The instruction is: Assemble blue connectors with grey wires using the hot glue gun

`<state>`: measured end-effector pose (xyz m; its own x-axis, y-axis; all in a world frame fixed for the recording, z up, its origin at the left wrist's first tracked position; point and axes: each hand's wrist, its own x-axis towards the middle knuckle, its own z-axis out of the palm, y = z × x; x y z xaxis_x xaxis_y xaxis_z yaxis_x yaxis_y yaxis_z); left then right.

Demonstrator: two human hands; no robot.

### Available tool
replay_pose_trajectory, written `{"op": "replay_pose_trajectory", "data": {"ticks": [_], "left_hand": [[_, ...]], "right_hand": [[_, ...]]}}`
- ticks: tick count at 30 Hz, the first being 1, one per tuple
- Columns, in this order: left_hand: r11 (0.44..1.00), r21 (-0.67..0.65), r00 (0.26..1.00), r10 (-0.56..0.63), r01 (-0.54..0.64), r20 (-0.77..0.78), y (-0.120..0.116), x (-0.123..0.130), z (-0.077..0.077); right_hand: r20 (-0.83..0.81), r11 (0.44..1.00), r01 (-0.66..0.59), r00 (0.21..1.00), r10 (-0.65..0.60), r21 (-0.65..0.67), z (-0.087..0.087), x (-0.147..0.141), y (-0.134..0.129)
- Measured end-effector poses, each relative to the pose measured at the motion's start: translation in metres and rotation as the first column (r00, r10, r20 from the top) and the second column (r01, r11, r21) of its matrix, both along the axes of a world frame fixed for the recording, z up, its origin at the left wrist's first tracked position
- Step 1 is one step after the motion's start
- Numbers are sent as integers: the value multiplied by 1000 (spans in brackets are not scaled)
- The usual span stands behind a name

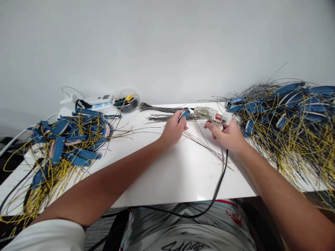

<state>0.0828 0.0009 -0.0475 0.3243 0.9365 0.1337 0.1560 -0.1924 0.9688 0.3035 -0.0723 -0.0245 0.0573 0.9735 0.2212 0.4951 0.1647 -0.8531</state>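
My right hand (227, 134) is wrapped round the handle of a hot glue gun (208, 114), whose nozzle points left. Between the fingers of my left hand (174, 127) is a small blue piece with wires (185, 114), close to the nozzle; whether the two touch I cannot tell. Thin black and yellow wires (206, 146) trail from below my left hand toward the right across the table. Behind both hands lie bundles of dark wires (163, 108). The glue gun's black cable (222, 174) hangs over the table's front edge.
A heap of blue pieces with yellow and black wires (57, 150) covers the left side. A larger heap (300, 115) fills the right. At the back left stand a round clear tub with cutters (128, 101) and a white power strip (101, 103). The white table (167, 177) meets a wall.
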Motion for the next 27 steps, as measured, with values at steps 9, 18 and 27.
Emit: {"op": "replay_pose_trajectory", "data": {"ticks": [9, 18, 27], "left_hand": [[999, -30, 998, -37, 38, 42, 0, 2, -1], [997, -29, 997, -64, 65, 38, -5, 2, 5], [998, -4, 998, -62, 62, -9, -4, 1, 5]], "right_hand": [[140, 999, -1, 990, -5, 45, -4, -2, 0], [201, 998, -18, 980, 7, 53, 6, -10, -3], [232, 993, -50, 972, 25, 103, 6, -13, -2]]}}
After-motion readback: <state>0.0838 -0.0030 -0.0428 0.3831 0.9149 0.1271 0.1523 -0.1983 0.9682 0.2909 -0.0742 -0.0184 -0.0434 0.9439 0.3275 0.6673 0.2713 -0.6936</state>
